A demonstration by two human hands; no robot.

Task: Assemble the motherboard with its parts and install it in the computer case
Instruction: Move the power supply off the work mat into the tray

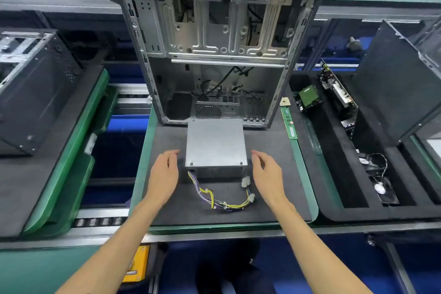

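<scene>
On the dark foam surface (269,200) in front of the person, a grey power supply (216,145) sits just before the open computer case (214,55), its yellow and purple cable bundle (222,198) trailing toward the near edge. The left hand (164,174) and right hand (267,174) flank the box, fingers relaxed and spread, holding nothing; neither clearly touches it, though the left fingertips come very near its corner.

The case looks bare inside: drive brackets, loose black cables and the rear fan grille show, but no board is mounted. The motherboard (338,93) stands on edge in the foam tray (334,205) to the right, with what seems to be a smaller green board (307,98) beside it and a memory stick (290,124) lying between tray and case. A cooling fan (379,179) waits lower in the tray. By this evidence the assembly has barely begun; fitting the parts to the board and mounting it all remain.
</scene>
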